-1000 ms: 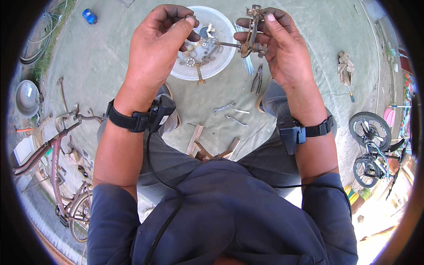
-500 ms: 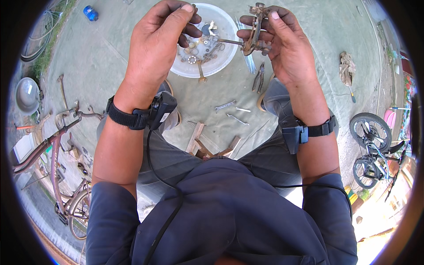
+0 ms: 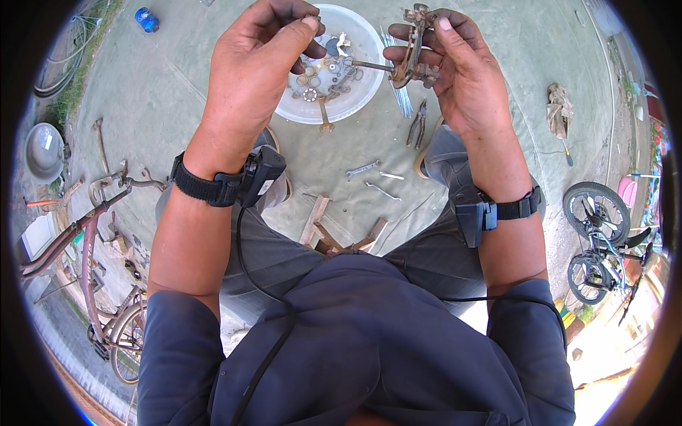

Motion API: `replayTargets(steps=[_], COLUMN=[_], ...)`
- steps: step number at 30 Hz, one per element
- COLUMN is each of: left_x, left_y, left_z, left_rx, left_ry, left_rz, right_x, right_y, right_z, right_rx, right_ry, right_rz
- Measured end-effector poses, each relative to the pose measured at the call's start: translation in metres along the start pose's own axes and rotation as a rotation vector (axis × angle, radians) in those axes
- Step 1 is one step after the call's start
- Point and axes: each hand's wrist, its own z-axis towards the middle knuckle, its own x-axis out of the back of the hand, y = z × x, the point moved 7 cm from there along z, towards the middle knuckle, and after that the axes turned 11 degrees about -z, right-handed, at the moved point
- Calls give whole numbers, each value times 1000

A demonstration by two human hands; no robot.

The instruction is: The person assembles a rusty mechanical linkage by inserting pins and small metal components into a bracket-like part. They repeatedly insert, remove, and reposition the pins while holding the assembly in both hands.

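My right hand [image 3: 462,67] holds a rusty metal part that looks like a bicycle brake caliper [image 3: 412,53]. Its curved arms stand upright between the thumb and fingers, and a long bolt sticks out from it toward the left. My left hand [image 3: 266,57] is closed in a pinch at the left rim of a white round basin [image 3: 366,103]. Something small and dark seems to sit at its fingertips, too small to name. Beneath and between the hands, the basin holds several washers, rings and a white scrap [image 3: 344,45]. A rusty bolt-like piece [image 3: 325,117] leans over its near rim.
Pliers [image 3: 417,126] and thin metal rods [image 3: 402,99] lie right of the basin. Wrenches [image 3: 364,169] rest on the green ground sheet, before wooden pieces [image 3: 316,220]. Left are a bicycle frame [image 3: 89,263] and a metal bowl [image 3: 44,154]; right, a small bicycle [image 3: 597,213].
Both hands have shifted very slightly to the right, the right one with the brake caliper in it. Their grips look the same.
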Motion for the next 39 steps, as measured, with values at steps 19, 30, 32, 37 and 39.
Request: replayTargets(steps=[19,30,32,37,39], left_x=[0,3,3,1,0], left_y=[-3,-6,-7,-5,-5], left_z=[0,1,1,2,1], left_rx=[-9,-16,-3,-7,-9], left_ry=[-21,-34,-27,-25,-29], left_rz=[-1,-15,-9,5,17], right_x=[-2,3,1,2,1], right_y=[-2,0,-4,-4,-4], right_z=[-1,-3,-1,1,-1], right_rx=[-10,-38,35,61,66], right_ry=[11,39,-28,-48,-41], right_rz=[12,23,-98,-168,-182])
